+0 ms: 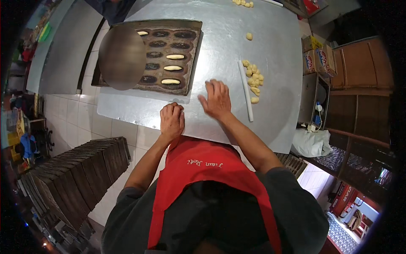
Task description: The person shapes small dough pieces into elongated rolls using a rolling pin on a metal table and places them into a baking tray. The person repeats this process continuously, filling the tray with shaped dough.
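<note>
My left hand (172, 120) rests near the front edge of the metal table (222, 127) with its fingers curled. Whether anything is under them is hidden. To its right my right hand (217, 98) hovers over or touches the metal surface, fingers loosely spread, and I see nothing held in it. Further right lies a thin white rod (246, 92), like a slim rolling pin. Small yellow dough pieces (254, 82) sit in a pile just beyond it. Ahead and left is a dark baking tray (194, 60) with oval marks and several long dough strips (170, 81).
A blurred oval patch hides the tray's left part. Dark clothing of another person (111, 9) shows at the far side. A single dough ball (249, 36) and more dough pieces (243, 3) lie farther back. Stacked baking trays (79, 177) stand on the floor at left; cardboard boxes (320, 60) are at right.
</note>
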Tool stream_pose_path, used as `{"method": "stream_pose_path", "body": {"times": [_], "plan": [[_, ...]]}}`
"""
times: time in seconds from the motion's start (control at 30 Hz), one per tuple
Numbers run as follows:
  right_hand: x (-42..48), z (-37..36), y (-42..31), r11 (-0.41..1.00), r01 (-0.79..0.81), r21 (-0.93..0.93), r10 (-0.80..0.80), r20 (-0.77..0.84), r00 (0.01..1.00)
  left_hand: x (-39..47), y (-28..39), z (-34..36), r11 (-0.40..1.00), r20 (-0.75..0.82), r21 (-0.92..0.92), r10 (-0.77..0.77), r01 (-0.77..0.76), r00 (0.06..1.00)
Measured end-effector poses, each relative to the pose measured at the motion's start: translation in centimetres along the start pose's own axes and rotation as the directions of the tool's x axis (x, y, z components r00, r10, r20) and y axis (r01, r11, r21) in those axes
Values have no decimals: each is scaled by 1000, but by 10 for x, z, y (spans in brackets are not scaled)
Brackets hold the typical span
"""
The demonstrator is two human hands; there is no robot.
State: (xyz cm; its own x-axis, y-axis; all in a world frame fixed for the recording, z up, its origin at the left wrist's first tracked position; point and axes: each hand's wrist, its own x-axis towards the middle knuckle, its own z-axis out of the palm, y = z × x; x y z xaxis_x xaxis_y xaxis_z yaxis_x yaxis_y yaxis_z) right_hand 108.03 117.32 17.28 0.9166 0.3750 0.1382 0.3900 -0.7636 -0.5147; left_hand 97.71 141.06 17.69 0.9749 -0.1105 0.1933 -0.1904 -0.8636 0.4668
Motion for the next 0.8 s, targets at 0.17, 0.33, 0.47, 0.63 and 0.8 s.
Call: {"method": "stream_pose_path", "body": {"times": [0.17, 0.33, 0.47, 0.63, 0.8], "plan": [[-71, -51, 14, 978, 172, 116, -175, 11, 985, -3, 5, -1, 998, -4, 4, -65, 65, 998], [-42, -58, 28, 983, 76, 165, -100, 145, 984, 1, 8, 1, 996, -22, 5, -89, 89, 996], [97, -69, -34, 910, 14, 415, -33, 39, 999, -1, 6, -3, 996, -17, -4, -90, 90, 996], [235, -32, -61, 771, 208, 601, 47, -380, 924, -2, 4, -5, 995, -14, -26, -99, 98, 995], [238, 10, -16, 952, 280, -123, -299, -193, 934, -2, 0, -10, 997, -23, -43, -67, 66, 998]]}}
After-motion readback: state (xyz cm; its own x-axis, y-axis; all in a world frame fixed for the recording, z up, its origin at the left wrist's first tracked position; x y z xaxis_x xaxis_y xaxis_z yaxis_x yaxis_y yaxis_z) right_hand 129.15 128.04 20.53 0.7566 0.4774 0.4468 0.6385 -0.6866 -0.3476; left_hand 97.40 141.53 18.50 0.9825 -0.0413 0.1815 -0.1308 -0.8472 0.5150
